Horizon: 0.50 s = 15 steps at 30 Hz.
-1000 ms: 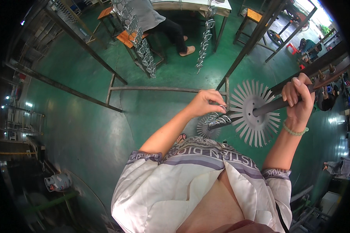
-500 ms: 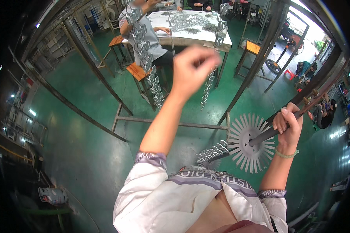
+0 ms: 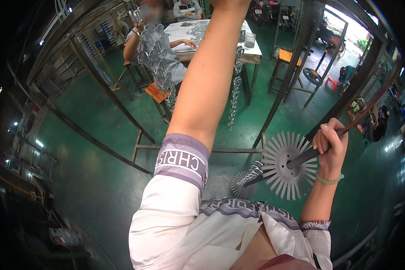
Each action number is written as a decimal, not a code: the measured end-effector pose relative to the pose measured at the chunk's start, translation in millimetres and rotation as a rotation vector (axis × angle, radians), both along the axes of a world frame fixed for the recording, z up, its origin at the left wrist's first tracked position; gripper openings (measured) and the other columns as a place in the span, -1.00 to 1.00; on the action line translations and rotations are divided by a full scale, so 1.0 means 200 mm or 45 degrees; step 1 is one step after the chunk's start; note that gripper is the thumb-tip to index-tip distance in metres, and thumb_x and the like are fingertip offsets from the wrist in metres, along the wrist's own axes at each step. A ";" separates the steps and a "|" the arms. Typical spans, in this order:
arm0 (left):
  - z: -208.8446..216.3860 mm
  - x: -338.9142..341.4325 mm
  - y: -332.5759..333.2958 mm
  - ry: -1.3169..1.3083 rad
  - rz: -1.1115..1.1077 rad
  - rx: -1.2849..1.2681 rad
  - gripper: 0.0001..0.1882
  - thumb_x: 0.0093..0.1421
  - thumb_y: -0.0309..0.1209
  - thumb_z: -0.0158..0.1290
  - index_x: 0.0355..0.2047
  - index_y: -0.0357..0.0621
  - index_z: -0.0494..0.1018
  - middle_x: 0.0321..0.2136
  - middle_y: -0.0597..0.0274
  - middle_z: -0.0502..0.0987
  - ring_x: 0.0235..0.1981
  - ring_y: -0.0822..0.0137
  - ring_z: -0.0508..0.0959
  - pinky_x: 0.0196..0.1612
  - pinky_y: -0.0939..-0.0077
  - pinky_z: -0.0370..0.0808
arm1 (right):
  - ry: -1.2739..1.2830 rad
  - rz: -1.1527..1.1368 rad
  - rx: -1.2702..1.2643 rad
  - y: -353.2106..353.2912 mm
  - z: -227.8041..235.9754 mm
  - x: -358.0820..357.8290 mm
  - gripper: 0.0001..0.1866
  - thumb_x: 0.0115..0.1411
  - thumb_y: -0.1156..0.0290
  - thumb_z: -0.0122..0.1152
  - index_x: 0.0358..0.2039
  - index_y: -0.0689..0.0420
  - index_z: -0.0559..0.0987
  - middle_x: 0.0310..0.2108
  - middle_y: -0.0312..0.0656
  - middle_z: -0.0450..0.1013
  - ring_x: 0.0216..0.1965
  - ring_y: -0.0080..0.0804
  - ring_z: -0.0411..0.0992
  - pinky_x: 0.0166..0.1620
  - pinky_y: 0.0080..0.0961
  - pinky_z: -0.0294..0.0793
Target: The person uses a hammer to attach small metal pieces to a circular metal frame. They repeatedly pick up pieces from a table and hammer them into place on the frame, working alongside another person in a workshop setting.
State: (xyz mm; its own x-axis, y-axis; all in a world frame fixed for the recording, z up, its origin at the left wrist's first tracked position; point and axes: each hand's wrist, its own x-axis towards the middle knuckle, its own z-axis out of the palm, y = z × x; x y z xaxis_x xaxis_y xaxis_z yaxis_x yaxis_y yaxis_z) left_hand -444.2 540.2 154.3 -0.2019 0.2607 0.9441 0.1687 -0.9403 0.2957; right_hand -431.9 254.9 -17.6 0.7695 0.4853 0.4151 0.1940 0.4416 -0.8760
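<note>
My right hand (image 3: 332, 141) is closed around a dark grey rod (image 3: 307, 156) that slants down to the left. A grey metal disc with narrow slotted fins (image 3: 289, 165) sits on the rod below that hand. Farther down the rod are a row of shiny bent metal hooks (image 3: 255, 170) and a second finned disc (image 3: 243, 185). Raised high, my left arm crosses the middle of the view. Only the base of my left hand (image 3: 231, 3) shows at the top edge; its fingers are out of sight. Strands of linked metal hooks hang left (image 3: 159, 60) and right (image 3: 234, 96) of this arm.
Dark metal frame posts (image 3: 285, 85) stand on both sides, joined by a low crossbar (image 3: 231, 150). Beyond is a white-topped table (image 3: 252, 50) with small metal pieces. A person in grey (image 3: 177, 69) sits there, near wooden stools (image 3: 289, 56). A gas cylinder (image 3: 65, 236) stands lower left.
My left hand has gone up and forward, from between the hanging strands to the top edge. The finned discs have shifted slightly, while my right hand keeps its grip on the rod.
</note>
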 end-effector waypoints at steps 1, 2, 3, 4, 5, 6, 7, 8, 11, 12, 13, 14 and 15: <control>0.00 0.02 0.03 -0.056 -0.050 0.036 -0.72 -0.07 -0.29 0.20 -0.50 -0.29 0.48 -0.55 -0.01 0.53 -0.48 0.00 0.54 -0.35 0.27 0.46 | -0.004 -0.009 0.000 0.00 0.00 0.00 -0.72 -0.03 0.46 0.12 -0.74 0.10 0.23 -0.90 -0.37 0.09 -0.89 -0.63 0.01 -0.74 -0.64 0.11; 0.01 0.03 0.05 -0.112 -0.099 0.073 -0.73 -0.07 -0.30 0.20 -0.51 -0.28 0.48 -0.58 0.02 0.53 -0.50 0.01 0.54 -0.36 0.28 0.46 | -0.008 -0.016 0.000 0.00 0.00 0.00 -0.72 -0.03 0.46 0.12 -0.74 0.10 0.23 -0.90 -0.37 0.09 -0.89 -0.63 0.02 -0.74 -0.64 0.11; 0.01 0.02 0.07 -0.124 -0.142 0.101 -0.74 -0.07 -0.30 0.21 -0.51 -0.27 0.49 -0.58 0.02 0.54 -0.50 0.02 0.55 -0.36 0.28 0.46 | -0.007 -0.025 0.001 0.00 0.00 0.00 -0.72 -0.03 0.45 0.12 -0.74 0.10 0.23 -0.90 -0.37 0.09 -0.89 -0.63 0.02 -0.74 -0.64 0.11; 0.01 0.03 0.08 -0.134 -0.188 0.126 -0.75 -0.08 -0.31 0.21 -0.51 -0.27 0.50 -0.59 0.02 0.54 -0.51 0.03 0.55 -0.37 0.28 0.46 | -0.004 -0.036 -0.002 0.00 0.00 0.00 -0.71 -0.03 0.45 0.13 -0.74 0.10 0.23 -0.90 -0.37 0.09 -0.89 -0.63 0.02 -0.74 -0.64 0.11; 0.01 0.03 0.10 -0.144 -0.233 0.151 -0.76 -0.08 -0.31 0.21 -0.52 -0.26 0.51 -0.59 0.03 0.54 -0.51 0.03 0.55 -0.38 0.29 0.46 | -0.001 -0.046 -0.004 0.00 0.00 0.00 -0.71 -0.03 0.45 0.13 -0.75 0.10 0.22 -0.90 -0.37 0.09 -0.89 -0.63 0.02 -0.74 -0.64 0.10; 0.00 0.04 0.11 -0.171 -0.285 0.125 -0.77 -0.08 -0.31 0.20 -0.55 -0.26 0.52 -0.60 0.03 0.54 -0.52 0.04 0.56 -0.38 0.30 0.46 | -0.001 -0.051 -0.011 0.00 0.00 0.00 -0.71 -0.03 0.45 0.13 -0.75 0.10 0.22 -0.90 -0.37 0.09 -0.89 -0.63 0.01 -0.74 -0.64 0.10; 0.01 0.05 0.11 -0.197 -0.338 0.098 -0.78 -0.08 -0.31 0.20 -0.58 -0.25 0.53 -0.61 0.02 0.54 -0.52 0.05 0.56 -0.38 0.32 0.46 | 0.001 -0.057 -0.019 0.00 0.00 0.00 -0.70 -0.04 0.45 0.13 -0.75 0.09 0.22 -0.90 -0.37 0.08 -0.89 -0.63 0.01 -0.74 -0.64 0.10; 0.01 0.05 0.12 -0.224 -0.389 0.071 -0.78 -0.07 -0.31 0.20 -0.61 -0.24 0.53 -0.62 0.02 0.54 -0.52 0.06 0.56 -0.38 0.34 0.46 | 0.002 -0.061 -0.026 0.00 0.00 0.00 -0.70 -0.04 0.45 0.13 -0.76 0.09 0.22 -0.90 -0.37 0.08 -0.89 -0.63 0.01 -0.74 -0.64 0.10; 0.03 0.04 0.16 -0.202 -0.330 -0.008 -0.73 -0.09 -0.27 0.18 -0.70 -0.25 0.52 -0.66 0.01 0.53 -0.54 0.09 0.57 -0.39 0.38 0.45 | 0.014 -0.073 -0.032 0.01 0.00 0.01 -0.70 -0.04 0.44 0.13 -0.76 0.09 0.22 -0.90 -0.38 0.08 -0.89 -0.63 0.01 -0.74 -0.65 0.10; 0.04 0.03 0.18 -0.194 -0.310 -0.035 -0.71 -0.09 -0.26 0.18 -0.72 -0.25 0.52 -0.67 0.01 0.53 -0.55 0.09 0.57 -0.39 0.40 0.45 | 0.018 -0.069 -0.037 0.01 -0.01 0.01 -0.70 -0.04 0.44 0.13 -0.76 0.09 0.22 -0.90 -0.38 0.07 -0.89 -0.63 0.00 -0.74 -0.65 0.10; 0.07 0.02 0.17 -0.106 -0.248 -0.126 -0.72 -0.10 -0.26 0.18 -0.71 -0.25 0.52 -0.67 0.00 0.53 -0.55 0.11 0.57 -0.39 0.40 0.45 | 0.020 -0.069 -0.040 0.01 -0.01 0.01 -0.70 -0.05 0.44 0.13 -0.76 0.09 0.22 -0.90 -0.38 0.07 -0.89 -0.63 0.00 -0.74 -0.65 0.10; 0.09 0.00 0.17 -0.017 -0.186 -0.216 -0.72 -0.10 -0.26 0.18 -0.70 -0.25 0.53 -0.66 -0.01 0.53 -0.55 0.12 0.57 -0.39 0.39 0.45 | 0.022 -0.069 -0.044 0.01 -0.01 0.02 -0.70 -0.05 0.44 0.13 -0.76 0.09 0.21 -0.90 -0.38 0.07 -0.89 -0.63 0.00 -0.74 -0.65 0.10; 0.10 0.00 0.18 0.072 -0.124 -0.307 -0.72 -0.11 -0.25 0.18 -0.69 -0.25 0.53 -0.66 -0.02 0.53 -0.54 0.13 0.57 -0.38 0.39 0.45 | 0.019 -0.072 -0.044 0.01 -0.01 0.02 -0.70 -0.05 0.43 0.14 -0.76 0.09 0.21 -0.90 -0.38 0.07 -0.89 -0.64 0.00 -0.74 -0.65 0.10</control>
State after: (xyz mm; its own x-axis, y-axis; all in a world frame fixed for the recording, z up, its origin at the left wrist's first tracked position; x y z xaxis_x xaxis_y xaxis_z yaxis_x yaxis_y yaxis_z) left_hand -445.2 575.2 174.7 -0.1136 0.4947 0.8616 0.1035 -0.8566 0.5055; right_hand -427.9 256.6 -19.6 0.8020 0.4548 0.3872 0.2046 0.3999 -0.8934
